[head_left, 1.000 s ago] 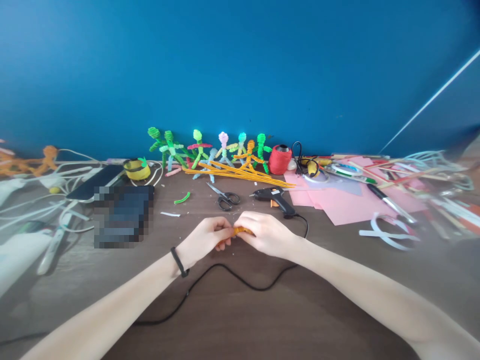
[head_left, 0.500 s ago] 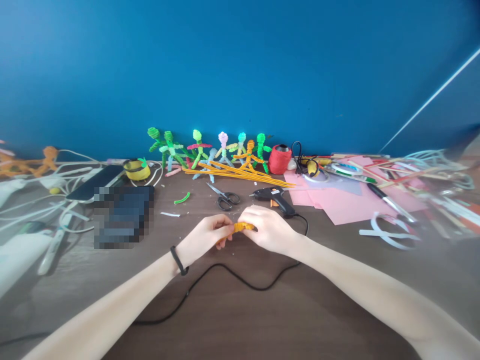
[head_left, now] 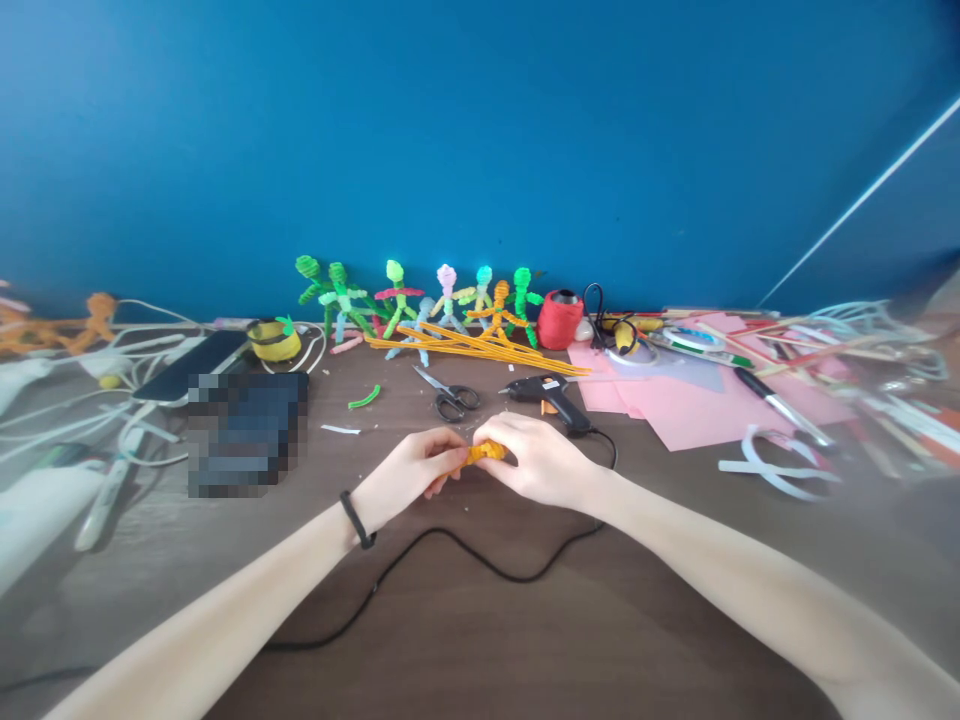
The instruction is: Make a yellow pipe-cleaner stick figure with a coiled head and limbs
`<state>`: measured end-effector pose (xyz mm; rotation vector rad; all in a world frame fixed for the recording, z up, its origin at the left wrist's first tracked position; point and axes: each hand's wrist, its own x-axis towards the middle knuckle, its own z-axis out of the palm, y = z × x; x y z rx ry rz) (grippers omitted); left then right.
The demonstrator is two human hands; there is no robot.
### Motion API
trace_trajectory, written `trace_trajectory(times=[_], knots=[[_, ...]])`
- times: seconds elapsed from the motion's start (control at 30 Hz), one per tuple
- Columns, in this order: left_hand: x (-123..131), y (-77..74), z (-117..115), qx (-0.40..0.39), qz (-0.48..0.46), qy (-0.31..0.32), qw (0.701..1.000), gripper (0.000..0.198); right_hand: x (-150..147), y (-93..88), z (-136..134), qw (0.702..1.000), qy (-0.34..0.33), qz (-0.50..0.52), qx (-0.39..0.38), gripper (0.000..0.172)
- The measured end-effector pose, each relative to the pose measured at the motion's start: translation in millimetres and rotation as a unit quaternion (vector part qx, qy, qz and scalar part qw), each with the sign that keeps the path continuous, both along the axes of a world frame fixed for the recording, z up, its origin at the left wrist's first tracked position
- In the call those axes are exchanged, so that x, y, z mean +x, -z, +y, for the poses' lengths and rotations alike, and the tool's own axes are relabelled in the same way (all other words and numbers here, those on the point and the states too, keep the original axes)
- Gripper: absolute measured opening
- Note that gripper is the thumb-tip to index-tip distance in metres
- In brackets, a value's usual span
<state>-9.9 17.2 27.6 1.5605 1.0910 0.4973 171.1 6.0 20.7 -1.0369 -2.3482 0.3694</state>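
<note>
Both hands meet over the middle of the brown table [head_left: 525,640]. My left hand [head_left: 411,478] pinches one end of a short orange pipe cleaner coil [head_left: 484,452], and my right hand [head_left: 534,460] curls its fingers around the other end. A black band sits on my left wrist. Just behind the hands lie black scissors [head_left: 450,397] and a black glue gun [head_left: 551,398], whose cord [head_left: 450,545] loops under my forearms.
A row of pipe cleaner figures [head_left: 420,300] stands against the blue wall, with loose orange pipe cleaners [head_left: 480,348] and a red thread spool [head_left: 559,319] beside them. Pink paper [head_left: 675,405] and craft tools cover the right. Cables and a phone [head_left: 191,367] lie at left.
The hands have shifted slightly and turned the orange coil between them; the right fingers now wrap closer over it. Nothing else on the table has moved.
</note>
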Motion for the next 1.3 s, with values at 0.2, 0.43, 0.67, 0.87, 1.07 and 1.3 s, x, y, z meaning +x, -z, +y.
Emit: trace_trajectory(times=[0.2,0.43,0.67,0.87,1.07,1.3], knots=[[-0.8,-3.7,-1.7,0.062,0.061,0.033,0.996,0.02,-1.5,3.5,-0.6,1.0,-0.009,-0.021,0.014,0.009],[-3.0,1.3,-2.0,0.147,0.094,0.037,0.984,0.015,-2.0,5.4,0.6,0.999,-0.01,-0.032,-0.002,0.01],[-2.1,-0.9,-4.1,0.25,0.154,0.05,0.955,0.014,-1.2,5.4,0.9,1.0,0.0,-0.004,-0.021,0.012],[-3.1,0.9,-5.4,0.38,0.218,0.086,0.895,0.016,0.7,3.8,0.6,0.999,0.003,0.01,-0.049,0.011],[-5.6,6.9,-5.4,0.51,0.276,0.112,0.807,0.022,0.2,3.2,0.5,0.998,-0.003,0.021,-0.066,0.009],[-6.3,8.4,-5.3,0.609,0.31,0.141,0.716,0.024,-0.3,2.7,0.1,0.996,-0.016,0.026,-0.079,0.009]])
